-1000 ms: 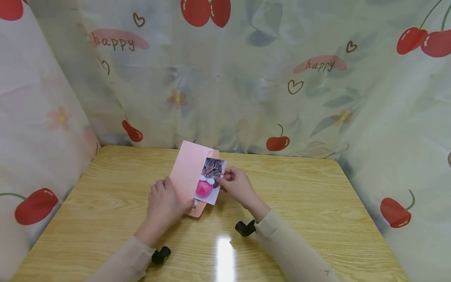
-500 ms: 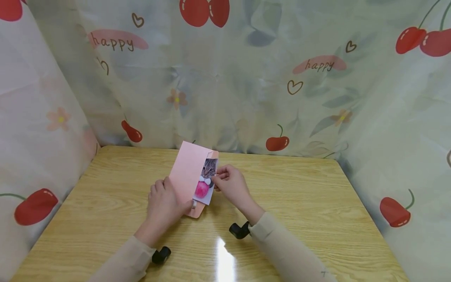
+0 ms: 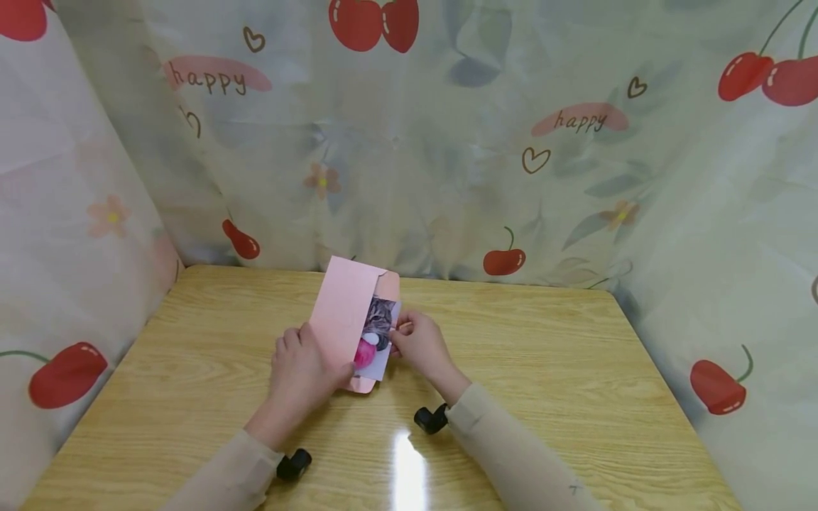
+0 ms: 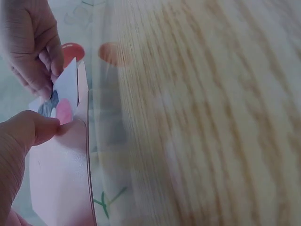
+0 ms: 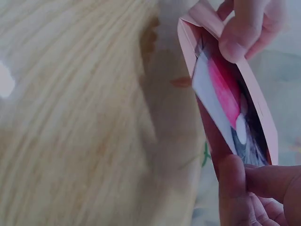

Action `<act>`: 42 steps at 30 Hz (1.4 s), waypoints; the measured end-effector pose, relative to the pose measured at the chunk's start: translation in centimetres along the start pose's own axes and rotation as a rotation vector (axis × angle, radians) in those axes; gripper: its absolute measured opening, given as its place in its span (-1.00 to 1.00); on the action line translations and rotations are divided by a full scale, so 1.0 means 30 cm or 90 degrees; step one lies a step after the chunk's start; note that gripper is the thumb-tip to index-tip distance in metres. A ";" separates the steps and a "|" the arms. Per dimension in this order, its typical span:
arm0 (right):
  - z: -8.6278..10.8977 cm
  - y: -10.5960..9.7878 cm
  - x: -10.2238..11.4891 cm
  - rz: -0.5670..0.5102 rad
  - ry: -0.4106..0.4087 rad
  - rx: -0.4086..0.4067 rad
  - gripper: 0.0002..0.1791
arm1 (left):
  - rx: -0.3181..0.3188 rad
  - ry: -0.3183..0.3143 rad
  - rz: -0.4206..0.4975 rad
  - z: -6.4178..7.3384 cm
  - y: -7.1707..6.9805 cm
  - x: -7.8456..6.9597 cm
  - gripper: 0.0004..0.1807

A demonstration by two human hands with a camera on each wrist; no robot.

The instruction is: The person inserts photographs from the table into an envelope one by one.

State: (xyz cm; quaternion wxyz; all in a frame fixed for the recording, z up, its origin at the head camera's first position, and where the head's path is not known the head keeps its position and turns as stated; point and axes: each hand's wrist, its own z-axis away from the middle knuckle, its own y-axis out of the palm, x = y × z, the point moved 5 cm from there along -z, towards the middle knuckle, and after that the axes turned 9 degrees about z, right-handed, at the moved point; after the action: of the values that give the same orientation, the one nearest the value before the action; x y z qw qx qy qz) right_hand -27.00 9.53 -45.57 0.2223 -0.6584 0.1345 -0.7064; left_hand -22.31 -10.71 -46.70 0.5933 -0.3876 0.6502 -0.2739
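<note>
A pink envelope (image 3: pixel 342 301) is held tilted above the table, its mouth facing right with the flap folded out. My left hand (image 3: pixel 303 365) grips its lower left side, thumb on the front by the mouth. Partly inside the mouth is a photo card (image 3: pixel 380 326) showing a tabby cat and a fluffy pink ball. With thumb and fingers my right hand (image 3: pixel 424 344) pinches the card's outer edge. The right wrist view shows the card (image 5: pixel 221 94) between the envelope's parted walls, the left thumb (image 5: pixel 233 49) at the upper rim.
The wood-grain table (image 3: pixel 543 369) spreads around both hands. A patterned curtain (image 3: pixel 409 177) with cherries and "happy" lettering encloses its back and sides. Black camera mounts (image 3: pixel 431 419) sit at both wrists, and a bright light reflection lies on the table front.
The right hand has moved left with the card, which sits deeper in the envelope than a second ago. It has also shifted slightly downward. The left hand stays nearly still on the envelope.
</note>
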 end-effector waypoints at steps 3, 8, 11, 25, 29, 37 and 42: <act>-0.005 0.013 -0.009 -0.026 0.009 -0.002 -0.85 | 0.005 0.004 0.003 0.002 -0.003 -0.008 0.16; -0.010 0.033 -0.018 -0.040 0.022 -0.012 -0.81 | 0.023 -0.009 0.005 0.006 0.001 -0.017 0.13; -0.007 0.050 -0.025 -0.043 0.029 -0.013 -0.82 | 0.023 -0.005 0.005 0.008 0.001 -0.021 0.11; -0.005 0.117 -0.051 -0.101 0.037 0.003 -0.88 | -0.009 0.037 -0.002 0.025 0.018 -0.033 0.07; -0.010 0.130 -0.055 -0.122 0.027 0.014 -0.88 | -0.025 0.039 -0.007 0.025 0.013 -0.031 0.05; -0.012 0.147 -0.048 -0.146 -0.008 0.045 -0.78 | -0.021 0.021 -0.023 0.020 0.008 -0.015 0.07; -0.008 0.149 -0.047 -0.120 0.003 0.072 -0.76 | -0.002 0.002 -0.026 0.014 0.007 -0.006 0.09</act>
State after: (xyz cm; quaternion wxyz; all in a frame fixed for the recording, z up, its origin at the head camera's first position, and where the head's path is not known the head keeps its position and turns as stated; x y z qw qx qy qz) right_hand -26.58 6.34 -48.97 0.1914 -0.6532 0.0326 -0.7319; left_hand -21.92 -10.39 -46.84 0.5859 -0.4012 0.6436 -0.2855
